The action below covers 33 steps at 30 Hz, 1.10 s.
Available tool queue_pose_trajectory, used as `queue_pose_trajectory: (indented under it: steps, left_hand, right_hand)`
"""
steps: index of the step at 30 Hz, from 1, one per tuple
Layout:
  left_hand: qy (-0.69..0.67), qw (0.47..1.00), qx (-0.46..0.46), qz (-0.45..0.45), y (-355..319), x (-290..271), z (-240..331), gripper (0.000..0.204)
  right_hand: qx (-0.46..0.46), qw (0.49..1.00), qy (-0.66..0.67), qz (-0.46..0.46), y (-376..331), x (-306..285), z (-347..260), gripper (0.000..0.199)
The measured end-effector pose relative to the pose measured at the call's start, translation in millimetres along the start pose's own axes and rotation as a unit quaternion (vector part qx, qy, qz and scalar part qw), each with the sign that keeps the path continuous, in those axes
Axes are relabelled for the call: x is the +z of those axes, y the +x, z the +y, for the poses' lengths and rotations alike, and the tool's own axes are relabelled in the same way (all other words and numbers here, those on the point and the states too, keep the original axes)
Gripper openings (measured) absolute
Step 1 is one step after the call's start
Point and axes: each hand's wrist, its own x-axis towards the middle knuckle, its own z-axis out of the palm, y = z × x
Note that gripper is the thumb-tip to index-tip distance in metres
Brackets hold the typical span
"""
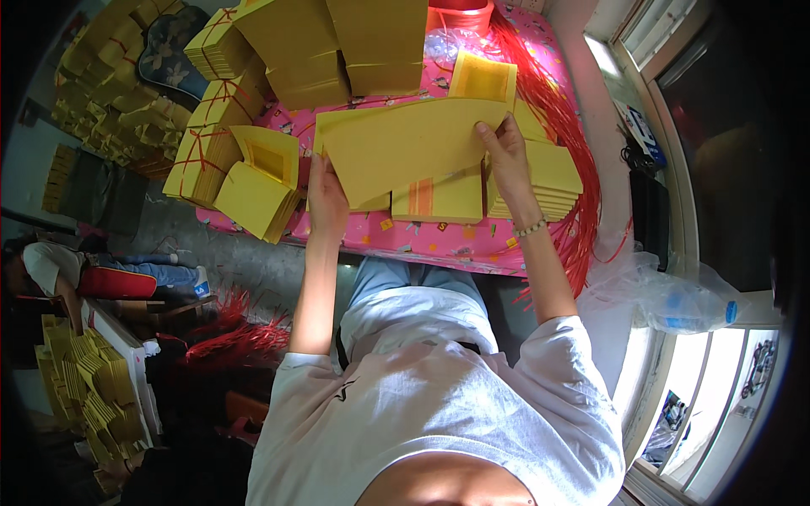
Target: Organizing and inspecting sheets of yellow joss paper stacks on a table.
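Observation:
Both of my hands hold one large yellow paper sheet above the pink table. My left hand grips its lower left corner. My right hand, a bead bracelet at its wrist, pinches the sheet's right edge with the fingers on top. Under the sheet lie more yellow sheets, one with an orange stripe. A stack of yellow paper sits just right of my right hand. A yellow sheet with a darker square lies behind it.
Tied bundles of yellow paper and loose stacks crowd the table's left and far side. Red strings run along the right edge. A clear plastic bag sits by the window. Another person sits on the floor at left.

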Motion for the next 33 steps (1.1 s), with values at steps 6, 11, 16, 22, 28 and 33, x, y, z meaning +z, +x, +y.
queue_pose_trajectory:
  steps: [6,11,16,22,28,33]
  left_hand:
    - [0.334,0.925,0.174,-0.057,8,-13,-14,0.028]
    - [0.323,0.927,0.183,-0.049,3,-18,-25,0.034]
    - [0.342,0.92,0.184,-0.052,2,-21,-24,0.04]
    - [0.342,0.919,0.191,-0.053,3,-18,-27,0.049]
    - [0.374,0.903,0.202,-0.065,-1,-12,-24,0.054]
    - [0.353,0.915,0.187,-0.052,5,-11,-26,0.051]
  right_hand:
    - [0.0,0.999,-0.048,0.009,-8,8,10,0.015]
    - [-0.052,0.995,-0.08,0.015,-20,5,25,0.027]
    - [-0.058,0.994,-0.091,0.014,-25,16,18,0.036]
    - [-0.042,0.995,-0.086,0.004,-26,11,18,0.04]
    - [-0.018,0.996,-0.092,0.003,-28,10,17,0.043]
    - [0.01,0.994,-0.106,0.007,-28,13,6,0.045]
